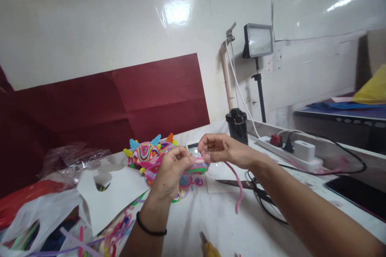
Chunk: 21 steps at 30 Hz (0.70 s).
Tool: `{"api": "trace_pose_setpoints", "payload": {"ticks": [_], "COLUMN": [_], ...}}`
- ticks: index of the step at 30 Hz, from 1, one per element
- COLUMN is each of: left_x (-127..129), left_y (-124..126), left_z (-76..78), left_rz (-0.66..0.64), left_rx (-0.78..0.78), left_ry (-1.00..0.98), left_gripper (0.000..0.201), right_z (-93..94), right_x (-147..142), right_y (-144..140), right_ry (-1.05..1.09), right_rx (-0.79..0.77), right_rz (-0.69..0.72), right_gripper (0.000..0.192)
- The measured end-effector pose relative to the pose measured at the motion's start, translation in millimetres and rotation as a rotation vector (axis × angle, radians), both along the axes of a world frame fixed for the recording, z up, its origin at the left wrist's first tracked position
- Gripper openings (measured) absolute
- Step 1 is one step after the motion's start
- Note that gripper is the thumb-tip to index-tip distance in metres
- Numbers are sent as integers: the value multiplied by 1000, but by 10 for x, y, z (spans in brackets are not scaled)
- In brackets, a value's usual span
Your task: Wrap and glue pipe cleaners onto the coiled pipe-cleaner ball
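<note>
Pinching pink fuzzy pipe cleaner (238,186): left hand (171,168), right hand (218,148) | white marble tabletop (229,225) | black-handled scissors (241,185) beside pipe cleaner | bare tabletop nearer than scissors

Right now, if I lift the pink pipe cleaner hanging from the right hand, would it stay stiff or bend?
The pink pipe cleaner droops in a curve below the right hand, so it probably bends easily and keeps its new shape. It looks thin and fuzzy, so it is likely very light and not slippery.
</note>
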<state>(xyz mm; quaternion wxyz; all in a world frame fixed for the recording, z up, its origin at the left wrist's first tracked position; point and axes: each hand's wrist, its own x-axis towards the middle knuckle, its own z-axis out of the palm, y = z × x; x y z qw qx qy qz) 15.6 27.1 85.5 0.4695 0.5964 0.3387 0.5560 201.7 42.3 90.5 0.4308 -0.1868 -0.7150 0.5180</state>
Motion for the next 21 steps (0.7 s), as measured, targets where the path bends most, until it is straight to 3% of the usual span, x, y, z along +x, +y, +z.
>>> {"api": "trace_pose_setpoints", "payload": {"ticks": [15, 21], "left_x": [-16, -38], "left_y": [10, 45], "left_z": [23, -23], "left_rz": [-128, -169], "left_rx": [-82, -69], "left_ry": [-139, -153], "left_gripper": [22, 15], "right_z": [-44, -43], "right_x": [53, 47], "right_y": [63, 71], "right_ry": [19, 44], "right_rx": [7, -12], "right_rz": [13, -9], "right_gripper": [26, 26]}}
